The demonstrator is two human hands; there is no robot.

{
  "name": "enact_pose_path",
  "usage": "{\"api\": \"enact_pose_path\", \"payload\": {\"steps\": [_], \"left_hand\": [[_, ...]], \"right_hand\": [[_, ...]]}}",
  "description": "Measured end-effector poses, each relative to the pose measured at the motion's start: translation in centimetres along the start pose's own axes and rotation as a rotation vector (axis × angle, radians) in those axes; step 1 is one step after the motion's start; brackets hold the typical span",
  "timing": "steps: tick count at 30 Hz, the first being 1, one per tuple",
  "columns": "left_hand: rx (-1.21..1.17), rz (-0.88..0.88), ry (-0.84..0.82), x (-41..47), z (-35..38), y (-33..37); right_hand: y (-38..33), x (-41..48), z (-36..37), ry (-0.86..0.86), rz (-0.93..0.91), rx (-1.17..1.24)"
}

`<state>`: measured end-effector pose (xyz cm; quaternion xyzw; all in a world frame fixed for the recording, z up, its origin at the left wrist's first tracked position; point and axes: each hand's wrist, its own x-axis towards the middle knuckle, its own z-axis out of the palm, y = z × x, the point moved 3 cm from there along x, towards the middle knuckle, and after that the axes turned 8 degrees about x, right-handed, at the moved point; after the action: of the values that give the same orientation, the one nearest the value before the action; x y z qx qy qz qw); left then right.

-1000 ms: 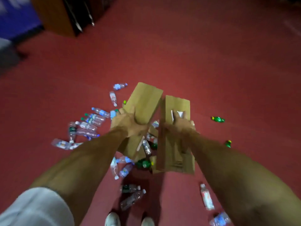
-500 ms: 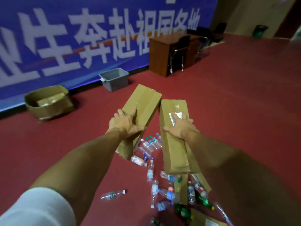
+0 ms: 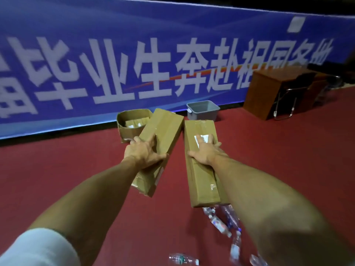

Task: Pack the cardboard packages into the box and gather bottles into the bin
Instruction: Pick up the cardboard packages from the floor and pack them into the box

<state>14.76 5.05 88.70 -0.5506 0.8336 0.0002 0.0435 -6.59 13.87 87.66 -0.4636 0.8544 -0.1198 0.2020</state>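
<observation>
While outstretched, left hand (image 3: pixel 143 153), grip tight round left package (image 3: pixel 166 127); right hand (image 3: pixel 205 153), likewise, round right package (image 3: pixel 202 182).

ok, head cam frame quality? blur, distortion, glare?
Head view: motion blur smears the banner lettering and the bottles at the bottom edge; the left hand, the right hand, and the left package and right package they grip are fairly sharp. Head view: wide-angle bows the banner's top edge; light is dim, with faint sheen on the package tape.
</observation>
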Motion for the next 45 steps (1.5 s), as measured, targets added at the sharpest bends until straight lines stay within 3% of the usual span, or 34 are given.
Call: {"api": "enact_pose_path", "payload": {"steps": [5,12,31,45], "left_hand": [[-0.013,-0.105,-0.007,4.7,-0.2,-9.4],[0.003,-0.197,-0.035,11.9,1.6,-16.8],[-0.045,-0.430,-0.100,48.0,-0.1,-24.0],[-0.123,-0.410,-0.045,77.7,0.6,-31.0]], "right_hand": [[-10.2,4.5,2.4,-0.046,-0.101,-0.046],[-18.6,11.9,4.4,-0.086,-0.165,-0.097],[-33.8,47.7,1.7,-0.139,-0.281,-0.127],[-47.1,76.2,3.1,-0.135,-0.333,-0.144]]}}
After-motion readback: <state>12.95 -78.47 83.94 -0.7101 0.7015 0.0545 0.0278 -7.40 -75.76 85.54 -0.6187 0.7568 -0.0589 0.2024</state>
